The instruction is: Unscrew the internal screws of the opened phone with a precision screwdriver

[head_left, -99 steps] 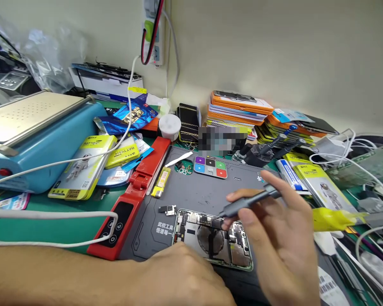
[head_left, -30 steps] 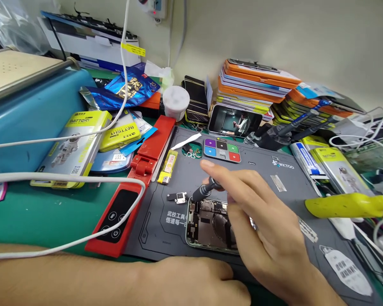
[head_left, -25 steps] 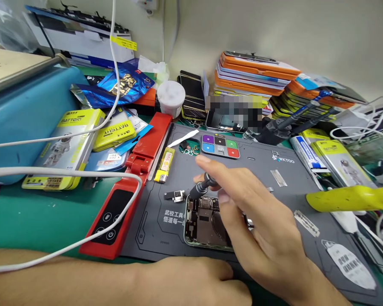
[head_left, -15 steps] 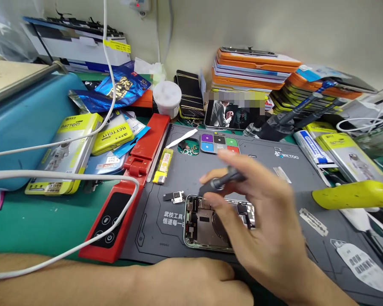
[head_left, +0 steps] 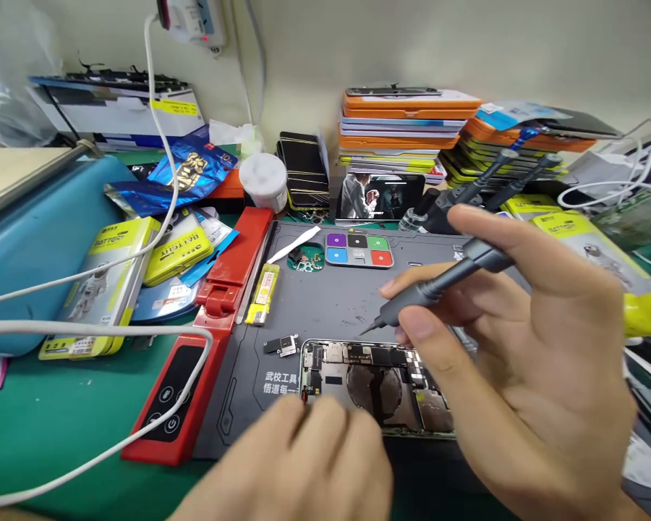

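Phone (head_left: 369,387), opened with its boards bare, lies low in the frame's centre on the grey mat (head_left: 336,307). The left hand (head_left: 304,470), bottom centre, rests loosely curled at the phone's near edge; whether it grips anything I cannot tell. The right hand (head_left: 526,362), at right, pinches a screwdriver (head_left: 434,289) between thumb and fingers, tip poised just above the phone's far edge, apart from it. Judging by this, a screw step is in hand; seating the tip would call for a steady descent. Farther back: a small part (head_left: 282,345), lighter (head_left: 263,293), coloured tray (head_left: 358,250).
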Motion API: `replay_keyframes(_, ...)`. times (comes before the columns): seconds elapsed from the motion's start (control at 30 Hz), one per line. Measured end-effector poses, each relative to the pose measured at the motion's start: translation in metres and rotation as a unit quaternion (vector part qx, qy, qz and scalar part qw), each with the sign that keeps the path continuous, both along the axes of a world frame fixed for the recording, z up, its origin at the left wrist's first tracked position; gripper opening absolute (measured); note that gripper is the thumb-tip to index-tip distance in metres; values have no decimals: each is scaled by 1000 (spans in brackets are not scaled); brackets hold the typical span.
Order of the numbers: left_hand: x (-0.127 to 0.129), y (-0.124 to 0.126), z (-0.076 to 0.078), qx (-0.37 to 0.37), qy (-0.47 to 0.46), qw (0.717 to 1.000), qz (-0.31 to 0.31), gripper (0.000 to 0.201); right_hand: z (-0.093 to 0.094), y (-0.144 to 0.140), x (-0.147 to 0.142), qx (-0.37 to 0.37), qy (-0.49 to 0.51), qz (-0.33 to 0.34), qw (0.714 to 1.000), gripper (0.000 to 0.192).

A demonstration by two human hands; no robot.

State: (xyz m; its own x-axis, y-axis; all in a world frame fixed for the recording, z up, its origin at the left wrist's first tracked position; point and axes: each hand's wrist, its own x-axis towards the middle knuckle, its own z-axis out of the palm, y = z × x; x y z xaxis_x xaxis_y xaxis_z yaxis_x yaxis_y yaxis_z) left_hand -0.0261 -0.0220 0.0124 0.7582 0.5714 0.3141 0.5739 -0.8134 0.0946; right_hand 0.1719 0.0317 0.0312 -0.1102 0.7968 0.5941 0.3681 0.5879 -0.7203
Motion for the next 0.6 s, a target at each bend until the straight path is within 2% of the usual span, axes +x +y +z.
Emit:
replay_keyframes(0.07, -3, 8, 7, 78, 53, 995, 42, 32, 10, 3, 2, 13, 7, -30, 999, 63)
replay_keyframes(0.17, -6, 18, 12, 124, 86, 988, 38, 32, 22, 8, 6, 32, 21, -62, 997, 63)
replay_keyframes(0.4, -7, 16, 14, 102, 161, 981, 37, 37, 25, 6, 11, 21, 42, -40, 998, 70)
replay_keyframes(0.53, -7, 18, 9, 98, 158, 981, 50, 38, 27, 2, 12, 23, 33, -33, 999, 72)
replay_keyframes(0.6, -8, 21, 8, 72, 151, 984, 66, 37, 28, 1, 13, 28, 38, -32, 998, 74)
